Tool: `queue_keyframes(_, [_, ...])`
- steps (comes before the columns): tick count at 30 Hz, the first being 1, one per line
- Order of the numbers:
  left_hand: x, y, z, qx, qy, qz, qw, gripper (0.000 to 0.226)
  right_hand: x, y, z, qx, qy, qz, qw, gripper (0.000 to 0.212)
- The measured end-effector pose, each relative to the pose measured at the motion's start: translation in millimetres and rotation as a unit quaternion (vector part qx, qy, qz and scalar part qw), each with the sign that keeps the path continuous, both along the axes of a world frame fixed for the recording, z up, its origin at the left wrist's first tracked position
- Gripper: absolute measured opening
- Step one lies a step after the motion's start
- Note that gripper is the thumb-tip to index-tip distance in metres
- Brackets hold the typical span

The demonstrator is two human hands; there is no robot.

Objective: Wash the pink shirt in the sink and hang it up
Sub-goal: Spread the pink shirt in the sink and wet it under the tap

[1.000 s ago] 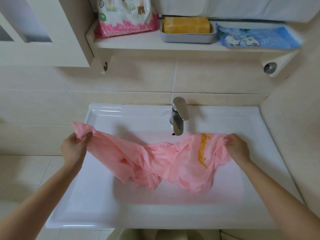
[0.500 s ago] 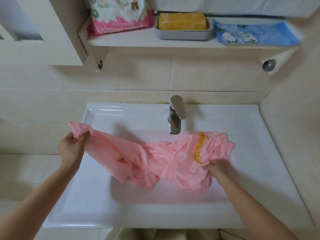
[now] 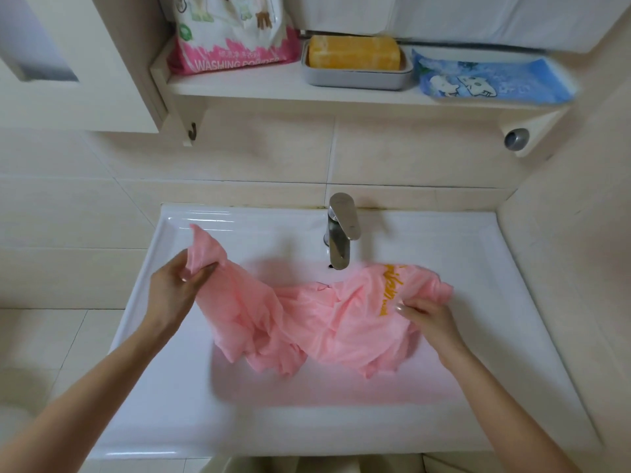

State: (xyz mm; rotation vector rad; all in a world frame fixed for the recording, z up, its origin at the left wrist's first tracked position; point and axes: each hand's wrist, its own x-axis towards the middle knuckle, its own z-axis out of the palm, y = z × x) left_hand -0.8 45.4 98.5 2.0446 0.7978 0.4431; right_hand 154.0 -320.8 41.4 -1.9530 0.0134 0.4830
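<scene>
The pink shirt [image 3: 317, 319] with yellow lettering hangs bunched over the white sink [image 3: 485, 268], its lower folds drooping into the basin. My left hand [image 3: 174, 291] grips one end of the shirt above the sink's left side, a tuft of cloth sticking up past the fingers. My right hand [image 3: 426, 319] grips the other end near the lettering, right of the basin's middle. The steel faucet [image 3: 339, 233] stands just behind the shirt; no water is visible from it.
A shelf [image 3: 259, 87] above the sink carries a washing powder bag [image 3: 232, 32], a yellow soap bar in a grey dish [image 3: 355, 66] and a blue cartoon cloth [image 3: 491, 80]. A small hook [image 3: 193, 130] hangs under the shelf's left end. Tiled walls close in behind and right.
My right hand left the shirt's far right edge and took hold lower, near the lettering. My left hand moved right, over the sink's left side, bunching the cloth more.
</scene>
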Motion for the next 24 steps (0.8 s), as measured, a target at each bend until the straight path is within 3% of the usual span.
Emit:
queue_keyframes(4, [8.0, -25.0, 23.6, -0.003, -0.024, -0.097, 0.995, 0.032, -12.0, 47.1, 63.5, -0.038, -0.189, 0.126, 0.973, 0.019])
queue_keyframes(6, [16.8, -37.2, 34.4, -0.017, -0.043, -0.125, 0.991, 0.038, -22.2, 78.3, 94.2, -0.029, -0.233, 0.179, 0.956, 0.013])
queue_keyframes(10, [33.0, -53.8, 48.8, -0.001, -0.049, -0.177, 0.983, 0.056, -40.9, 139.0, 117.1, 0.061, -0.188, 0.218, 0.956, 0.008])
queue_keyframes(15, [32.9, -42.2, 60.0, 0.014, -0.033, -0.225, 0.974, 0.043, -46.5, 167.6, 111.2, 0.088, -0.159, 0.22, 0.958, 0.004])
queue_keyframes(19, [27.5, -34.3, 61.8, 0.032, 0.014, -0.257, 0.966, 0.053, -47.9, 168.7, 112.1, 0.113, -0.109, 0.22, 0.963, 0.008])
queue_keyframes(22, [26.6, -40.2, 58.6, 0.113, 0.034, -0.25, 0.961, 0.061, -48.7, 171.7, 116.8, 0.134, -0.095, 0.213, 0.963, 0.009])
queue_keyframes(24, [27.0, -43.5, 55.8, 0.163, 0.018, -0.215, 0.963, 0.047, -48.6, 172.2, 119.9, 0.125, -0.128, 0.247, 0.952, 0.011])
